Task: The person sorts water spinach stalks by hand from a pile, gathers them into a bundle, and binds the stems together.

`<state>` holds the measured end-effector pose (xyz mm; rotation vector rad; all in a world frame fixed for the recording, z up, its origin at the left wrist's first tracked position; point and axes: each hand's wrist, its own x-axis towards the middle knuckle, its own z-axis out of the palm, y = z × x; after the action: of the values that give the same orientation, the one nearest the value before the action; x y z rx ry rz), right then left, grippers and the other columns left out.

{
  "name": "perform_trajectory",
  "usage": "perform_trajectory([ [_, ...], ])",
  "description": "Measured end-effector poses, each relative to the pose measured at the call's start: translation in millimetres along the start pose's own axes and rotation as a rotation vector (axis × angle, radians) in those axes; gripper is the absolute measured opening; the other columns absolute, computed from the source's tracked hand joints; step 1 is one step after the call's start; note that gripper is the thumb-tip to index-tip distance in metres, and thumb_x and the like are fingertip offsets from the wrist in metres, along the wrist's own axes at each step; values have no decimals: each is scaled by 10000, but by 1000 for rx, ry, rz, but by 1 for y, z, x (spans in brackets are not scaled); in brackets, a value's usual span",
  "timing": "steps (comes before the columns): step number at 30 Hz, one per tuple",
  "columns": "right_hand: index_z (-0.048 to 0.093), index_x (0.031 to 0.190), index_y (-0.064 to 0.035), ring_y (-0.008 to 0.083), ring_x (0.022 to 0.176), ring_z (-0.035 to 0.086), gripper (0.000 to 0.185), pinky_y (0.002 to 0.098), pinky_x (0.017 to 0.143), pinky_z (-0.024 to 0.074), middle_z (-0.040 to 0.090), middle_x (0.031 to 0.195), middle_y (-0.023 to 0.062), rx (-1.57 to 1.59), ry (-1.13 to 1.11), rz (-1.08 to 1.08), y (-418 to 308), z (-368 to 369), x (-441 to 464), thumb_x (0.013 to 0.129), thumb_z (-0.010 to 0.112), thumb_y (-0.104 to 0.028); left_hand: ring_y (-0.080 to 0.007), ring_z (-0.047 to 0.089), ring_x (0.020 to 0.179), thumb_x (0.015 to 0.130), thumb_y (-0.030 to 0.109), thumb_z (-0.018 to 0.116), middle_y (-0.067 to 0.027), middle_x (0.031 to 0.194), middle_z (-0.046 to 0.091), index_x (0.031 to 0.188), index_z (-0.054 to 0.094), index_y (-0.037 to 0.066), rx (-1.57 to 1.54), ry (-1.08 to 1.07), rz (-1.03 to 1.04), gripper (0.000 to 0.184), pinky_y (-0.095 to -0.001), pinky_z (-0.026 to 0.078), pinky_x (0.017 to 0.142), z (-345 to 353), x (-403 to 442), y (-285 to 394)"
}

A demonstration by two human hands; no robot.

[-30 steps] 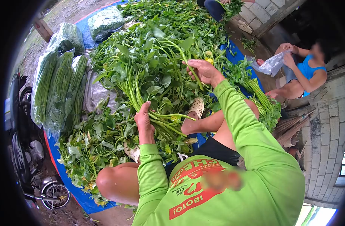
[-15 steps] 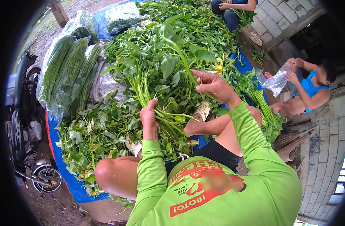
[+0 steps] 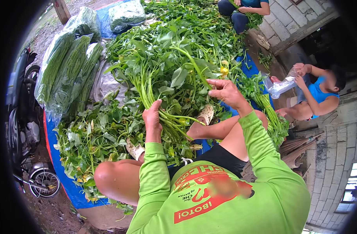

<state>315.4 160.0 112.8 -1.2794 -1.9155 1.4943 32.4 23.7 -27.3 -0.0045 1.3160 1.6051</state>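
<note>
My left hand [image 3: 152,119] is closed round a bunch of water spinach [image 3: 145,87], its leafy tops pointing away from me and its cut stem ends fanning out to the right below my thumb. Between thumb and fingertips, my right hand [image 3: 230,93] pinches a single thick water spinach stem [image 3: 194,64]. That stem slants up and to the left, its leaves over the loose pile [image 3: 120,64]. Both hands are above the greens, apart from each other.
Clear plastic bags of long green stalks [image 3: 67,70] lie on the left, near a motorcycle [image 3: 34,136]. A tied-looking bundle of greens [image 3: 270,113] rests by my right knee. One person [image 3: 320,91] handles a plastic bag; another [image 3: 244,15] sits at the back. Blue tarp [image 3: 61,171] lies underneath.
My right hand has shifted slightly right and down with the stem, which now sits lower. My left hand keeps its hold on the bunch. The person on the right has lowered the plastic bag slightly.
</note>
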Motion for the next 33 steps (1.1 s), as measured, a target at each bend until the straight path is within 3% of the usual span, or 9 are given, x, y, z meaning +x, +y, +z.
perform_trajectory([
  [8, 726, 1407, -21, 156, 815, 623, 529, 319, 765, 517, 676, 931, 84, -443, 407, -268, -31, -28, -16, 890, 767, -127, -175, 663, 652, 897, 201, 886, -63, 813, 695, 982, 731, 6, 42, -40, 48, 263, -329, 554, 600, 16, -5, 5],
  [12, 739, 1368, -11, 330, 940, 707, 476, 415, 875, 560, 730, 1046, 207, -868, 375, -489, -26, -9, -1, 916, 720, -157, -167, 658, 652, 891, 232, 904, -49, 806, 689, 966, 738, 30, 16, -73, 19, 272, -328, 548, 599, 24, -5, -2],
  [14, 701, 1415, -1, 389, 1133, 712, 518, 440, 1028, 552, 741, 1238, 260, -526, 297, -283, -14, 36, 10, 947, 705, -225, -171, 655, 653, 892, 258, 908, -36, 793, 675, 1000, 731, 42, -12, -113, -36, 299, -334, 548, 595, 23, 2, -14],
  [15, 677, 1446, 2, 278, 1149, 730, 515, 390, 1026, 562, 746, 1305, 243, -552, 181, -303, 4, 60, 15, 970, 735, -187, -181, 658, 652, 902, 278, 904, -35, 790, 677, 1010, 729, 49, -45, -141, -80, 308, -339, 554, 596, 21, 7, -24],
  [17, 655, 1471, -2, 290, 1355, 668, 497, 376, 1157, 515, 667, 1497, 221, -380, -109, -13, 51, 115, 14, 1023, 701, -210, -197, 666, 650, 925, 319, 890, -36, 789, 684, 1027, 728, 63, -158, -212, -185, 319, -345, 570, 601, 13, 18, -45],
  [23, 653, 1473, -16, 245, 1232, 733, 473, 344, 1086, 530, 762, 1345, 209, -185, -230, 25, 121, 168, -2, 1039, 657, -204, -246, 769, 855, 1015, 470, 788, -96, 1018, 803, 1189, 737, 105, -189, -422, -560, 408, -452, 656, 816, -27, 32, -78],
  [28, 732, 1327, -20, 375, 1155, 750, 405, 437, 1013, 564, 747, 1214, 302, -256, -106, 55, 144, 195, -4, 1019, 623, -260, -169, 687, 769, 859, 377, 966, -46, 988, 758, 1148, 724, 32, 50, -19, -70, 511, -338, 571, 704, -19, 29, -111],
  [32, 602, 1031, 25, 491, 1082, 670, 300, 550, 942, 515, 679, 1098, 328, -266, -132, 120, 126, 220, -23, 1013, 596, -274, -159, 674, 781, 846, 250, 961, -57, 955, 760, 1099, 773, 11, 139, -112, -267, 395, -326, 544, 712, -24, 23, -90],
  [33, 661, 1240, -5, 467, 1166, 664, 362, 526, 1025, 514, 683, 1215, 313, -298, -110, 95, 126, 226, -27, 1017, 606, -284, -160, 675, 765, 852, 228, 949, -53, 949, 756, 1101, 772, 13, 176, -93, -197, 373, -322, 547, 699, -24, 23, -88],
])
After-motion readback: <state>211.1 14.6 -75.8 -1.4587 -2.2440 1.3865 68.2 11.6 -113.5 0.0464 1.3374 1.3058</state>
